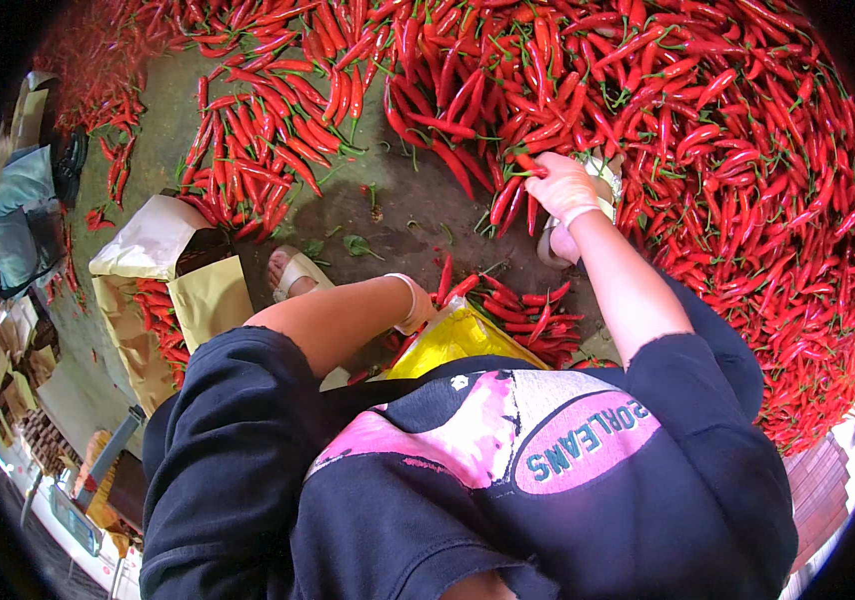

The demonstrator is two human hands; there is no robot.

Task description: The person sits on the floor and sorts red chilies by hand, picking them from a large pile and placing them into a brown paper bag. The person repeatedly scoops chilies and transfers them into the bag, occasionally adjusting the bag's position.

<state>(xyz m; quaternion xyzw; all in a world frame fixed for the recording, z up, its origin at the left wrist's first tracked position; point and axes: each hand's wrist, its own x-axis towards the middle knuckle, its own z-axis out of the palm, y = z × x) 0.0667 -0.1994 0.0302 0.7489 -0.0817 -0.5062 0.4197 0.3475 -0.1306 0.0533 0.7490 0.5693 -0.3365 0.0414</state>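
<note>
Thin pale gloves cover both of my hands. My right hand is closed on a red chili pepper at the near edge of the large heap of red chilies, just above my right foot. My left hand is low in front of my body, beside a small pile of chilies and a yellow plastic bag or sheet. Its fingers are mostly hidden, so what it holds cannot be told. A looser group of chilies lies on the floor further forward on the left.
An open brown cardboard box with chilies inside stands left of my sandaled left foot. Stem bits and green leaves are scattered on the grey floor. Stacked cartons and a blue bag are at the far left.
</note>
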